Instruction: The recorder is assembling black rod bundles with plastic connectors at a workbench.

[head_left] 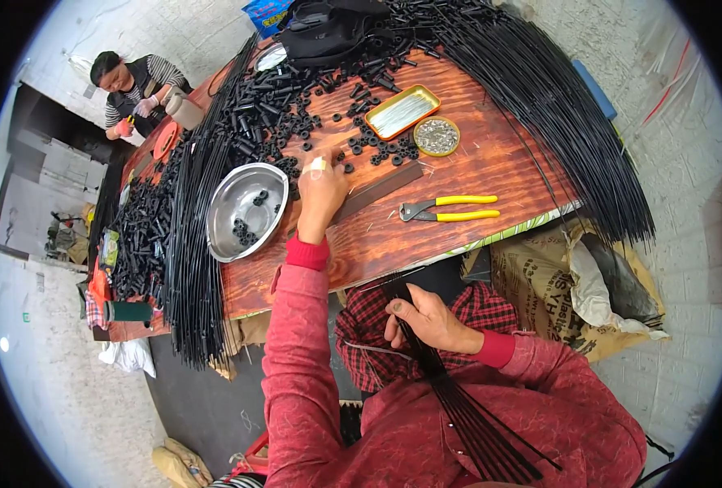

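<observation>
My left hand reaches over the table to a scatter of small black plastic rings. A pale strip of tape wraps one finger. Those fingers are bent down and their tips are hidden, so what they grip is unclear. Close to my lap, my right hand is closed around a bundle of thin black rods, which fan out toward the lower edge. Left of my left hand, a steel bowl contains several black rings. A dark flat bar lies just right of that hand.
Yellow-handled cutting pliers lie near the front edge. Behind them are a tray of thin metal pins and a round tin of small metal bits. Long rods overhang the right edge, others the left. A co-worker works far left.
</observation>
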A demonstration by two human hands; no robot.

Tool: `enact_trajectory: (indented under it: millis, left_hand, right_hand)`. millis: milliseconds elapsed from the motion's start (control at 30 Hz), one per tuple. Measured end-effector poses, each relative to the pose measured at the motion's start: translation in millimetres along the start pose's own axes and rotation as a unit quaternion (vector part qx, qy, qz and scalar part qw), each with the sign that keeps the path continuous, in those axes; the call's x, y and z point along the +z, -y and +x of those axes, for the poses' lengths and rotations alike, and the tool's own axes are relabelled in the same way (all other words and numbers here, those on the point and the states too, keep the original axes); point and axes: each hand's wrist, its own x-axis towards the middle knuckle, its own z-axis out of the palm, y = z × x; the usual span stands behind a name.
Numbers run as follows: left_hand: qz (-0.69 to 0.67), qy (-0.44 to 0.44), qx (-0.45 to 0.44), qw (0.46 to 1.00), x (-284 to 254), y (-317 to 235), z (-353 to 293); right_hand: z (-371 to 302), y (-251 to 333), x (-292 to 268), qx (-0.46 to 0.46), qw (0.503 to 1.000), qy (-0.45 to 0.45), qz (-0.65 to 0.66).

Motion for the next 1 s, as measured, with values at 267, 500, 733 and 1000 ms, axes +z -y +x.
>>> enact_trajectory:
  millis: [267, 500, 733, 1000]
  left_hand:
    - [-0.021, -0.042, 0.002, 0.999, 18.5, -3.2, 6.9]
    - [0.025, -0.021, -0.012, 0.999, 22.5, 3.0, 18.8]
    - [-0.496, 0.099, -0.336, 0.794, -27.8, -18.1, -5.1]
    - [-0.805, 0.057, -0.390, 0.444, -76.5, -50.6, -105.8]
  right_hand:
    - [0.5, 1.4, -8.3, 0.017, 1.000, 0.004, 0.016]
    - [1.0, -5.2, -10.0, 0.006, 1.000, 0.006, 0.021]
    - [-0.3, 3.1, -9.1, 0.000, 0.999, -0.008, 0.034]
    - [-8.6, 3.7, -10.0, 0.017, 0.999, -0.035, 0.038]
